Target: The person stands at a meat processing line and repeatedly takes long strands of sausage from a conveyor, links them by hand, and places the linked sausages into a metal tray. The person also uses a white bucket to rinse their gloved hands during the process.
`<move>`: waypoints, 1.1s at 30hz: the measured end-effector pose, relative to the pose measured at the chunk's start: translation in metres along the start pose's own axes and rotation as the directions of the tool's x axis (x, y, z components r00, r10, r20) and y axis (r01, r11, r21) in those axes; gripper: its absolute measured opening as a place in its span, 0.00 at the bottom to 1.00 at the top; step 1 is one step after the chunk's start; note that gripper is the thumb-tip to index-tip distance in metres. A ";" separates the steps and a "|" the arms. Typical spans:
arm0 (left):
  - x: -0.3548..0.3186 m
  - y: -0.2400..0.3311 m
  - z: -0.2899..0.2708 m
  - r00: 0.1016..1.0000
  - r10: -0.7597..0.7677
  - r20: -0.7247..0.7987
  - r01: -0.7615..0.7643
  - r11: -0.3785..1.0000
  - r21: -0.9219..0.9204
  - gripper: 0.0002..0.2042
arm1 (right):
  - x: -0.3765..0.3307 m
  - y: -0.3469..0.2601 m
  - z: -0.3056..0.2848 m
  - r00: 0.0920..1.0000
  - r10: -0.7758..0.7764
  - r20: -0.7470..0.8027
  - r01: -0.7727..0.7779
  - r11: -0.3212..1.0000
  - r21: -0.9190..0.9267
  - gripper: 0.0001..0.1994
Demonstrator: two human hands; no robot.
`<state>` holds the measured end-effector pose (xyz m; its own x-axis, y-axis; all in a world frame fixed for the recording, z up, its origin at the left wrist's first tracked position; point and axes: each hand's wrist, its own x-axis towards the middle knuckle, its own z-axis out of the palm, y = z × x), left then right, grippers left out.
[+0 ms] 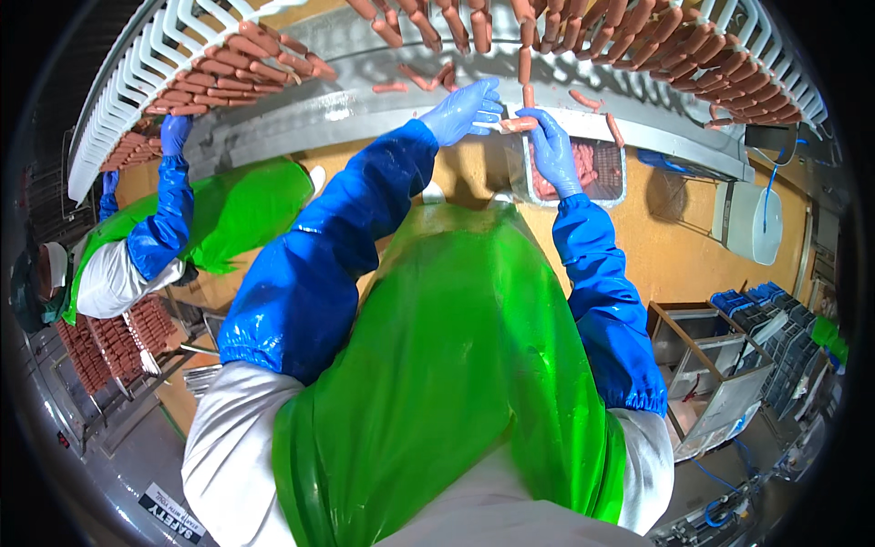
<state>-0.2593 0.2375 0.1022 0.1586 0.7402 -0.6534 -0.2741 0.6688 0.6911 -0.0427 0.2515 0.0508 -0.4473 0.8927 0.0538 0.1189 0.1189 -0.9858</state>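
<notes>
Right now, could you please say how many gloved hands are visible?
3 clearly: my left hand and right hand, upper centre, and a coworker's hand at left; a blue shape farther left may be another.

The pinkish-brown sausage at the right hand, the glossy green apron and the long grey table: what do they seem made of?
Pinkish-brown sausage: probably meat, with smooth, slightly shiny skin.
Glossy green apron: likely flexible plastic, creased and see-through near its hem.
Long grey table: apparently metal, perhaps steel, given its sheen.
</notes>
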 end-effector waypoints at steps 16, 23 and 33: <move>-0.051 -0.082 0.027 0.988 -0.139 0.064 0.136 0.989 0.057 0.21 | -0.065 0.007 0.022 0.674 0.492 0.551 -0.718 0.609 0.336 0.18; -0.046 -0.084 0.007 0.990 0.105 -0.097 -0.055 0.906 0.420 0.20 | -0.041 -0.025 0.061 0.713 0.525 0.464 -0.676 0.340 0.653 0.17; 0.034 -0.087 0.107 0.733 0.678 -0.056 -0.640 0.715 0.281 0.15 | 0.005 -0.087 -0.024 0.944 0.328 -0.036 -0.327 0.944 0.038 0.13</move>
<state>-0.1289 0.2119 0.0531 -0.1231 0.9920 -0.0273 -0.0312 0.0236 0.9992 -0.0337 0.2565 0.1405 -0.3515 0.8973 -0.2671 0.2247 -0.1961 -0.9545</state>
